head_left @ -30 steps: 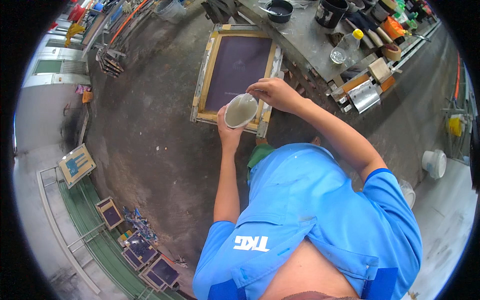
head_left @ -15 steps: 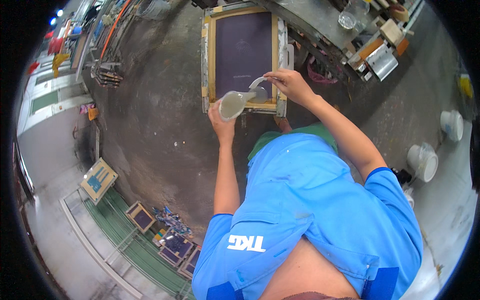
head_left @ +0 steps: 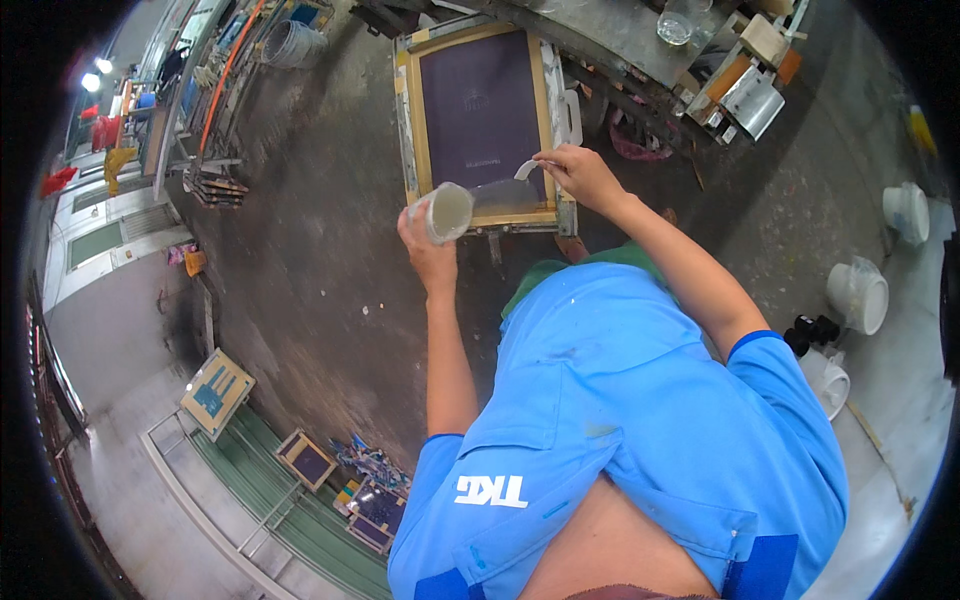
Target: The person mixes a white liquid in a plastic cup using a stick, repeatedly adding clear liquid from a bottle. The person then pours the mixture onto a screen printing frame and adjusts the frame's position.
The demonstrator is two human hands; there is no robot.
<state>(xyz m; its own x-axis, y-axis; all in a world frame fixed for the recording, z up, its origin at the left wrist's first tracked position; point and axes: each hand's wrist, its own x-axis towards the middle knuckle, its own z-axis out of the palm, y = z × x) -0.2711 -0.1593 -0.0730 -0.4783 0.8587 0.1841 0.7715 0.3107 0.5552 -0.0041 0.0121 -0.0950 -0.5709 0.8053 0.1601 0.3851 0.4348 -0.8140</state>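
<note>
My left hand (head_left: pixel 430 252) is closed around a whitish tub (head_left: pixel 452 212), tilted so that its pale, thick contents show. The tub is over the near left corner of a screen printing frame (head_left: pixel 428 165). Dark purple mesh (head_left: pixel 480 90) with a faint pale design fills the frame. A thin, pale, curved spatula (head_left: pixel 525 170) is pinched in my right hand (head_left: pixel 588 180), its lower end at the near part of the mesh. Beside it lies a shiny, translucent smear (head_left: pixel 505 195). Whether the spatula touches the mesh is hard to tell.
A metal-topped bench (head_left: pixel 610 40) stands at the far right, holding a clear jar (head_left: pixel 674 28). White buckets (head_left: pixel 858 297) line the right wall. More framed screens (head_left: pixel 218 393) stand at lower left. A grey bucket (head_left: pixel 293 45) sits at far left.
The tub has moved slightly left and apart from the spatula, which was at its lip. My right hand has shifted a little right. The smear now spreads wider across the near mesh.
</note>
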